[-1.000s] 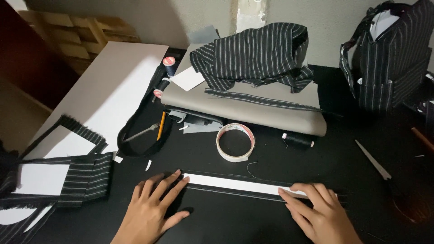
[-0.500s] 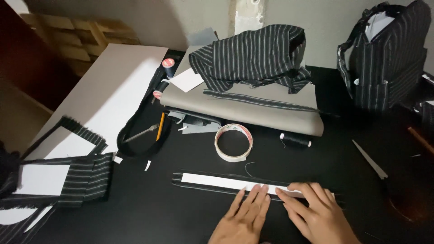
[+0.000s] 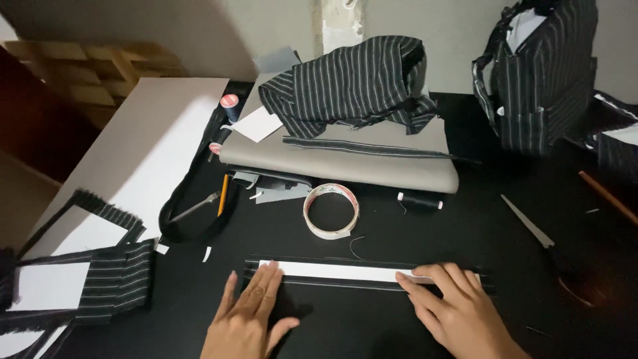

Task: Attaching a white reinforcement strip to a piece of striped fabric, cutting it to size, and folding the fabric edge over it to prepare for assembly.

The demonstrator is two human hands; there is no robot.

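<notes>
A long black striped fabric strip (image 3: 365,282) with a white paper strip (image 3: 339,271) along its middle lies flat on the black table near the front edge. My left hand (image 3: 249,319) rests flat with fingers spread, its fingertips on the strip's left end. At the right end my right hand (image 3: 455,309) presses down flat, fingers on the white strip. Neither hand grips anything.
A tape roll (image 3: 331,211) lies just behind the strip, a black thread spool (image 3: 420,201) to its right. Behind them a grey folded cloth (image 3: 345,163) carries striped fabric (image 3: 352,83). Scissors (image 3: 528,223) lie right, striped pieces with white paper (image 3: 86,282) left, a striped garment (image 3: 541,73) at back right.
My left hand went from the strip's left end to beside my right hand, then came back to the left end. My right hand stayed on the right end.
</notes>
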